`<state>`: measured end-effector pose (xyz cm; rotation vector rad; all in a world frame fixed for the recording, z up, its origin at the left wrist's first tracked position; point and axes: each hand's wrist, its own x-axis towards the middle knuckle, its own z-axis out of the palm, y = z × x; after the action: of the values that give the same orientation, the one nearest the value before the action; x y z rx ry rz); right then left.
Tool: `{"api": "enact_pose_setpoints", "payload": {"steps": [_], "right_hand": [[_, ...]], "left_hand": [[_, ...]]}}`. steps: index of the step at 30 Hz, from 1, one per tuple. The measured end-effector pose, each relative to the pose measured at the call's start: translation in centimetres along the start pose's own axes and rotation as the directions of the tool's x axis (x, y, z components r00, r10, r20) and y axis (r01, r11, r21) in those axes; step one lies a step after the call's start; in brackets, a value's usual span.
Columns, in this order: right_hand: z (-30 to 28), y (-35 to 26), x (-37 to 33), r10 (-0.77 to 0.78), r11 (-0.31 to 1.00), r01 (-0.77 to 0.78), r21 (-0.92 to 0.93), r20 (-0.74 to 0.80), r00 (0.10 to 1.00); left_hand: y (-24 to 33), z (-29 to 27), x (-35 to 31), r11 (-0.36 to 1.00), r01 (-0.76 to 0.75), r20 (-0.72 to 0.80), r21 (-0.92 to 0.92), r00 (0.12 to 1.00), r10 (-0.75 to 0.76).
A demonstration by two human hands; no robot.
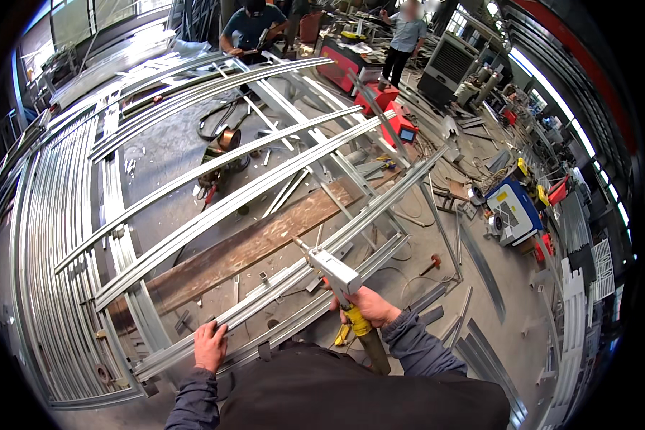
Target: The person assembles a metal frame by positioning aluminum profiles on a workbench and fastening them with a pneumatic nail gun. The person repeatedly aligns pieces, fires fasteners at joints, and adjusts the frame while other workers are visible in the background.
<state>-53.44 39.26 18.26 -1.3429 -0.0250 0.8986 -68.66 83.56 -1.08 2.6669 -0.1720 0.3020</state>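
My right hand [368, 307] grips a handheld welding gun [335, 269] with a white body and a thin nozzle. Yellow wrapping covers its lower handle, where a thick hose runs down beside my body. The nozzle points away to the left, over the nearest part of the metal frame; whether its tip touches anything I cannot tell. My left hand [210, 346] has its fingers bent over the near metal rail [254, 301] of that frame, left of the gun. Long silvery rails and crosspieces make up the frame in front of me.
A rusty brown plank [251, 240] lies beneath the rails. Beyond it stands a wire-feeding machine with a copper-coloured spool [227, 140]. A blue-and-white machine [512, 208] and red machines [401, 125] stand to the right. One person [256, 29] works at the far end; another [406, 36] stands behind.
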Motion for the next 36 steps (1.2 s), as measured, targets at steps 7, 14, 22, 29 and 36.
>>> {"api": "enact_pose_setpoints", "payload": {"steps": [7,14,22,29,36], "right_hand": [[3.9,2.1,-2.8,-0.053,0.998,0.053,-0.045,-0.007,0.999],[6.6,0.6,-3.9,0.074,0.988,-0.075,-0.133,-0.016,0.997],[4.6,0.0,-1.7,0.115,0.946,-0.082,-0.312,0.087,0.99],[-0.8,-3.1,-0.9,0.194,0.895,-0.12,-0.43,0.132,0.972],[-5.7,-4.5,0.7,0.193,0.91,-0.101,-0.401,0.197,0.961]], "left_hand": [[2.1,3.5,2.5,1.0,-0.021,-0.075,0.005,0.997,0.022],[2.5,4.7,2.2,1.0,0.006,-0.156,0.012,0.988,-0.004],[2.9,5.3,2.2,0.999,0.044,-0.165,0.023,0.986,-0.039],[4.4,5.5,2.5,0.994,0.098,-0.204,0.043,0.975,-0.088],[5.4,6.3,3.2,0.988,0.136,-0.23,0.067,0.966,-0.118]]}}
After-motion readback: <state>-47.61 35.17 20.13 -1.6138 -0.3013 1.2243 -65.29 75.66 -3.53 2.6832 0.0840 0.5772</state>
